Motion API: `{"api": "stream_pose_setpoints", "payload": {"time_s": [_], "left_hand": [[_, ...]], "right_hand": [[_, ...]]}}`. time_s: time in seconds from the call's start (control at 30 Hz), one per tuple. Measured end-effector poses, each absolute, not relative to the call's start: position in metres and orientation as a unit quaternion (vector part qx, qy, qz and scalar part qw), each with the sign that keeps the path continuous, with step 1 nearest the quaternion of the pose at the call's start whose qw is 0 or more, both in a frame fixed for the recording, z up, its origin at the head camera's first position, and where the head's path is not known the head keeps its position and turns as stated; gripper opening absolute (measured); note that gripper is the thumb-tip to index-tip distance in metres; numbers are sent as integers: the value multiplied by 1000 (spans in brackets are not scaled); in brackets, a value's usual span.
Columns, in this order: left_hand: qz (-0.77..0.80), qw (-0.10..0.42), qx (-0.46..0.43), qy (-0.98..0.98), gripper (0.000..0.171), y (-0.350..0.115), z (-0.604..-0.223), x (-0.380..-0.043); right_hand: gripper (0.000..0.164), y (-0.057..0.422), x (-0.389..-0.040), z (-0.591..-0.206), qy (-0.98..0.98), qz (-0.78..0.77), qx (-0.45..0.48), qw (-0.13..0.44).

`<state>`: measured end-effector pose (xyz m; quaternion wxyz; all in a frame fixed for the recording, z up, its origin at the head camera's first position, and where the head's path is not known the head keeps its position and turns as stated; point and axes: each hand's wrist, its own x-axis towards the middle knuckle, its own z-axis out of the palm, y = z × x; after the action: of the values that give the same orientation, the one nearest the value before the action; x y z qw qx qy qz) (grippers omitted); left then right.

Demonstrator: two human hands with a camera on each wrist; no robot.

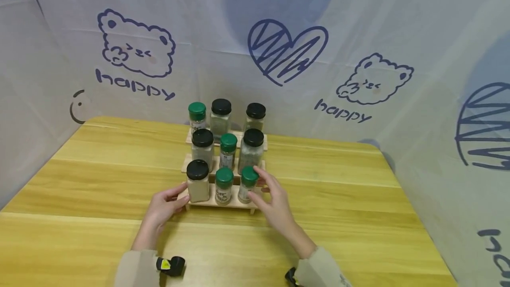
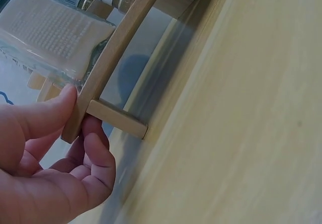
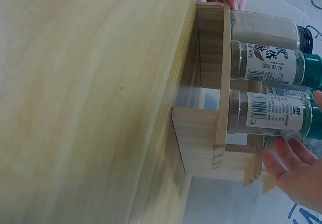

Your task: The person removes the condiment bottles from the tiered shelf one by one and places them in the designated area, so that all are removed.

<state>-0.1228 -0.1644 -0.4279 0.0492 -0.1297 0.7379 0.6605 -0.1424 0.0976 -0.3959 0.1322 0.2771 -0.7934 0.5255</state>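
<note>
A three-tier wooden rack [image 1: 235,204] stands on the table, bearing several spice jars with black or green lids. My left hand [image 1: 161,207] pinches the left end of its lowest shelf [image 2: 108,65], thumb above and fingers below. Beside that thumb stands a square, black-lidded jar [image 1: 198,187] of pale powder. My right hand [image 1: 279,207] is at the green-lidded jar [image 3: 274,112] on the right of the lowest shelf, with its fingers loosely spread beside it. Whether they touch the glass is unclear. Another green-lidded jar [image 1: 224,187] stands between these two.
Jars with black lids [image 1: 253,137] and green lids [image 1: 228,143] fill the middle shelf. Three more stand on the top shelf [image 1: 235,136], near the table's back edge. Behind hangs a pale cloth [image 1: 215,70] with bear and heart drawings. The wooden table [image 1: 338,198] spreads on both sides.
</note>
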Motion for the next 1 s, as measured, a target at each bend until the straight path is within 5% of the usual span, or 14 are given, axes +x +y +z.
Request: {"api": "stream_pose_setpoints", "payload": {"time_s": [1.0], "left_hand": [[687, 76, -126, 712, 50, -171, -426, -125]], "right_hand": [[39, 101, -134, -372, -748, 545, 291, 245]]}}
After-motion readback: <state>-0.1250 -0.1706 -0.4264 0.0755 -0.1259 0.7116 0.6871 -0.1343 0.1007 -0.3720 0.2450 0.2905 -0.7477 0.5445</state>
